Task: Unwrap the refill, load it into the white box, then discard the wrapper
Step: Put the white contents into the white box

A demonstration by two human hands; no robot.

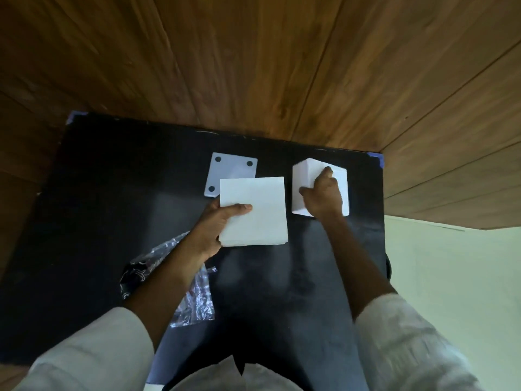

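Matt black surface [112,193], soft white paper refill [253,211], smooth white plastic box [303,179], crinkled glossy clear wrapper [197,303], grained wood panelling [253,66], white cloth sleeves [93,351].

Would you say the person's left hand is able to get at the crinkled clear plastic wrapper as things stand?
Probably not right away: the left hand is full, its grip closed on the white square stack of napkins. The crinkled clear plastic wrapper lies on the black table under that forearm, with nothing on top of it.

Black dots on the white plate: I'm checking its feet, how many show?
3 on the white plate: far-left corner, far-right corner, near-left corner. A fourth may be hidden under the refill stack.
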